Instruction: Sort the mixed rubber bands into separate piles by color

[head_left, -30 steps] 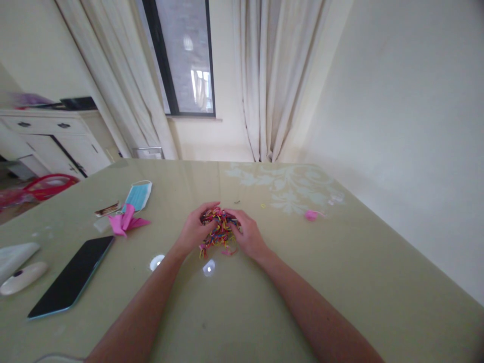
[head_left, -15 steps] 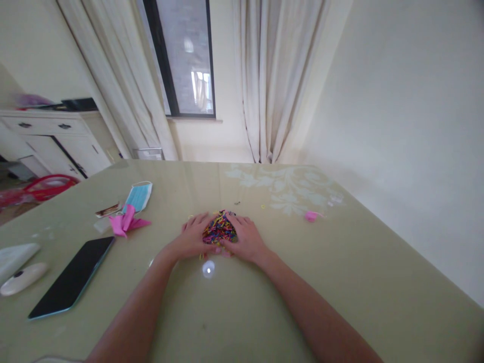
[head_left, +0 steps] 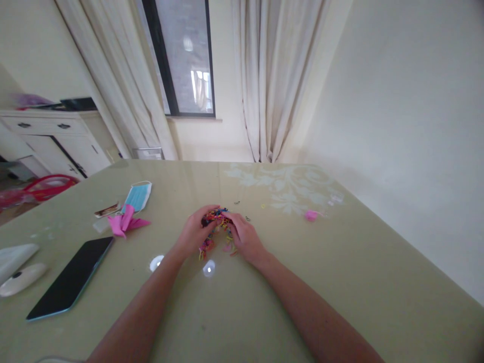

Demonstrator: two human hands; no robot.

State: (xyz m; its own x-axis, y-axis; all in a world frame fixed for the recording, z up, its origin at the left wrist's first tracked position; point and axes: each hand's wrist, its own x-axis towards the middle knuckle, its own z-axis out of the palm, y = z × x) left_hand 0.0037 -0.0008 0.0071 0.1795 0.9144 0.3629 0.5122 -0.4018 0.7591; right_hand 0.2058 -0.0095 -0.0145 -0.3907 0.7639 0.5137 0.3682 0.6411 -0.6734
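Observation:
A clump of small multicoloured rubber bands (head_left: 217,216) is gathered between my two hands at the middle of the table. My left hand (head_left: 195,228) curls around its left side, thumb pressed in toward the bands. From the right, my right hand (head_left: 245,235) closes over the other side, with its fingertips hidden in the clump. Some bands hang or lie below the hands, along the left and right. A few loose dark bands (head_left: 248,218) lie just beyond my right hand, and a yellow band (head_left: 263,206) is farther right.
On the left of the glossy table (head_left: 242,312) lie a dark-screened phone (head_left: 73,277), a pink folded paper piece (head_left: 126,221), a blue face mask (head_left: 139,196) and a white rounded object (head_left: 23,280). A small pink item (head_left: 311,216) sits to the right. A wall borders the right side.
My hands have gone from cupping the heap flat on the table to gripping the bands in a bunch. Strands now trail below, and a loose dark band shows beside my right hand.

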